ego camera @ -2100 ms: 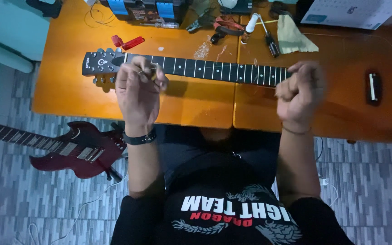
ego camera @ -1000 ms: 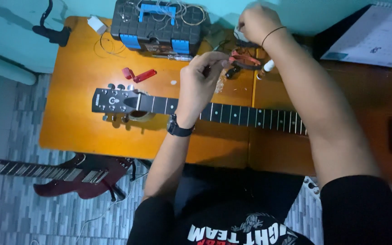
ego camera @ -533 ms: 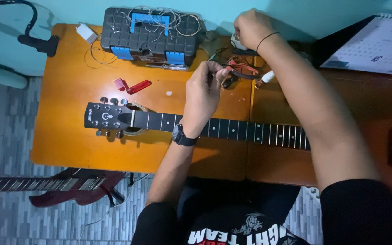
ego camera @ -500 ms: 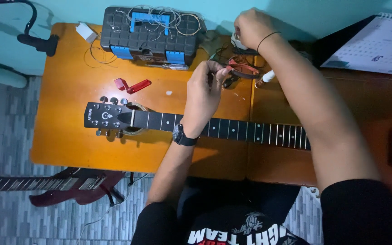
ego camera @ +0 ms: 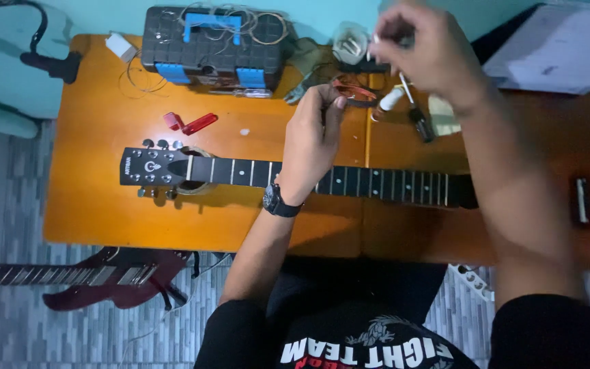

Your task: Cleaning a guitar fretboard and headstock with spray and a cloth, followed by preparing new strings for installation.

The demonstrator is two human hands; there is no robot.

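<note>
Guitar neck (ego camera: 295,179) lies flat across the orange table (ego camera: 90,205), beneath your left hand (ego camera: 312,140), whose fingers pinch something too small to make out. Your right hand (ego camera: 428,51) is blurred, its grip unclear; steady both hands above the tools.

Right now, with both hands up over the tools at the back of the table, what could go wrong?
Your left hand reaches across the guitar neck, so the wristwatch might scrape the fretboard on the way back. The right hand is blurred above the screwdriver and small white bottle; either could be knocked over. Loose strings on the toolbox may snag fingers.
</note>
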